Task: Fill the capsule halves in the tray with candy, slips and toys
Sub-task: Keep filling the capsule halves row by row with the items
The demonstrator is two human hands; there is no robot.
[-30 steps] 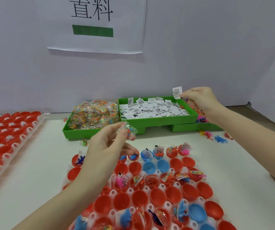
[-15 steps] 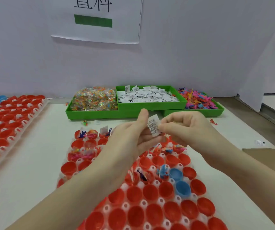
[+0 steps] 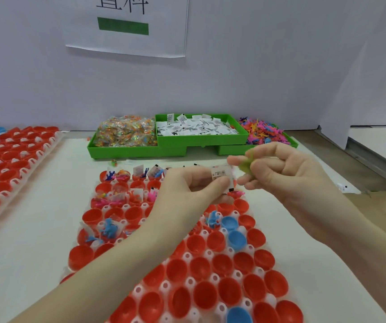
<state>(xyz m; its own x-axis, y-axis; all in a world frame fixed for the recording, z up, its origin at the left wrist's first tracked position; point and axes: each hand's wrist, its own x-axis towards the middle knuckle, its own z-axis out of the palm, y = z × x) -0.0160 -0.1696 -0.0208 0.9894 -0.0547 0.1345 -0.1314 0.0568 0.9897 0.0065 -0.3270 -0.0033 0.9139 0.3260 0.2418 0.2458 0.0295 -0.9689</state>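
Two hands meet above the far half of the tray [image 3: 278, 301] on the tabletop [image 3: 35, 252], and what comes next likely turns on what lies straight under them. The left hand [image 3: 194, 185] pinches a white paper slip [image 3: 221, 174] between thumb and forefinger, the slip standing roughly upright with its printed face toward the camera; the other fingers are curled in below it. The right hand [image 3: 283, 169] sits just beside it, to the right and slightly higher, its fingers pressed together on a small yellow-green toy [image 3: 245, 165] that is blurred, so its shape cannot be told. Slip and toy are very close, perhaps touching. Directly below the left hand are red capsule halves [image 3: 201, 266] with nothing showing in them, while the rows farther away already hold slips, candy and toys; the nearest rows also look unfilled. The left hand is nearer those unfilled cups, so a short drop should place the slip, with the toy following from the right. Both forearms reach in from the near edge, the left crossing the tray diagonally, the right angled in from the side. Behind the tray stand three green bins [image 3: 126, 151] holding candy [image 3: 126, 134], more slips and coloured toys, well apart from the hands.
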